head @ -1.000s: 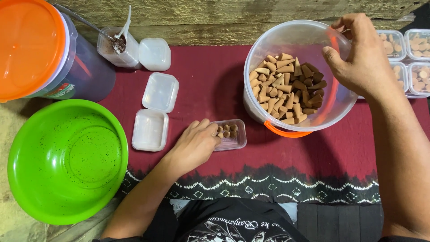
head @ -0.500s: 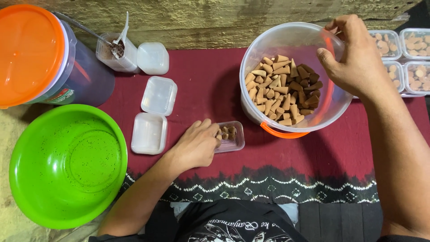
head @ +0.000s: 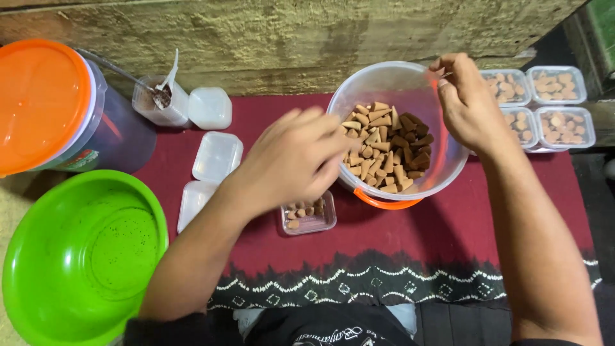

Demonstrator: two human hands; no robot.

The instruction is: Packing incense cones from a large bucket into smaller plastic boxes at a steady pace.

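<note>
A clear plastic bucket (head: 384,80) with an orange handle stands on the red cloth and holds several brown and tan cones (head: 387,147). My right hand (head: 467,106) grips its far right rim. My left hand (head: 295,160) is raised over the bucket's left edge, blurred, fingers reaching toward the cones; whether it holds any I cannot tell. Just below it sits a small clear box (head: 309,218) with a few cones inside.
A green basin (head: 77,256) sits at the lower left, and an orange-lidded container (head: 48,106) behind it. Two empty small boxes (head: 214,157) and a cup with a spoon (head: 160,99) lie left of the bucket. Filled boxes (head: 551,106) are stacked at right.
My left hand has lifted off the small box and swung right and up toward the bucket. The right hand stays on the rim.
</note>
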